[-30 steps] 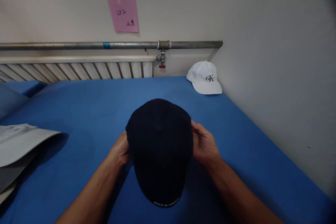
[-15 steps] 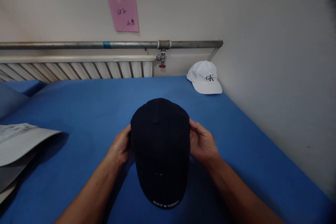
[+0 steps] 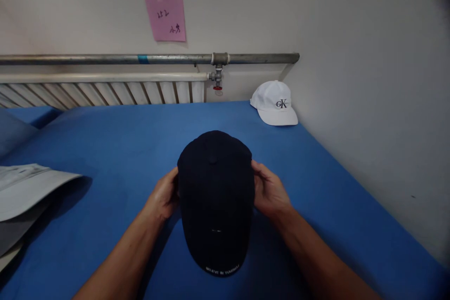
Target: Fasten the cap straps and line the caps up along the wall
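A dark navy baseball cap [image 3: 216,197] is held between both hands in the middle of the head view. Its brim points toward me, with small white lettering along the brim's edge. My left hand [image 3: 165,194] grips the cap's left side, and my right hand [image 3: 270,190] grips its right side. The fingertips of both hands are hidden behind or under the cap. Farther back, near the right wall, a white baseball cap [image 3: 273,103] with dark letters on its front sits on the blue surface.
A blue-covered surface [image 3: 116,145] spreads under the caps. Several stacked caps [image 3: 35,192] with light and grey brims lie at the left edge. Behind stand a white radiator [image 3: 140,93], a metal pipe [image 3: 105,59] and a red-handled valve [image 3: 218,87]. A pink note [image 3: 165,16] hangs on the wall.
The dark cap has tilted slightly, its brim edge rising a little and its crown shifting a bit to the right. Both hands keep their hold.
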### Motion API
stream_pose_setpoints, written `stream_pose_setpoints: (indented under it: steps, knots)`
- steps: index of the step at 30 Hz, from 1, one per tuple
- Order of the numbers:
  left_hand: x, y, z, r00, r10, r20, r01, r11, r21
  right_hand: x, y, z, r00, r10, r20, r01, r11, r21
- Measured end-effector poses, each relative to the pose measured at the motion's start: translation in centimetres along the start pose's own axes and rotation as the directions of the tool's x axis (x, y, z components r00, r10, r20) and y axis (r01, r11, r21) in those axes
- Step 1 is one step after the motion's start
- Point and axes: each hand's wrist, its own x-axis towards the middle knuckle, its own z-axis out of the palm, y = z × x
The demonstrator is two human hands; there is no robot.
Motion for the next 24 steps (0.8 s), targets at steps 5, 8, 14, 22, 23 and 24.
stream_pose_setpoints:
  steps: [5, 8, 14, 22, 23, 24]
  knots:
    - [-0.6, 0.3, 0.8, 0.997, -0.009, -0.083, 0.007, 1.000, -0.022, -0.2, 0.0, 0.3, 1.000, -0.008, -0.006, 0.007, 0.999, -0.037]
    - [-0.7, 0.5, 1.0, 0.999, -0.037, -0.002, 0.037, 0.996, -0.086, -0.3, 0.1, 0.5, 0.999, -0.034, 0.016, 0.035, 0.998, -0.059]
    - [-1.1, 0.7, 1.1, 0.999, -0.036, -0.025, 0.031, 0.984, -0.178, 0.1, 0.9, 0.1, 0.995, -0.091, 0.037, 0.095, 0.990, -0.108]
    - [-1.5, 0.8, 1.4, 0.996, -0.082, -0.023, 0.077, 0.985, -0.155, -0.3, 2.0, 0.4, 0.984, -0.150, 0.097, 0.170, 0.952, -0.254]
    - [-1.5, 0.9, 1.5, 0.996, -0.081, -0.027, 0.076, 0.984, -0.162, -0.3, 2.1, 0.5, 0.983, -0.151, 0.101, 0.172, 0.950, -0.259]
    - [-1.6, 1.0, 1.6, 0.996, -0.084, -0.034, 0.077, 0.982, -0.171, -0.3, 2.2, 0.5, 0.983, -0.156, 0.102, 0.178, 0.947, -0.267]
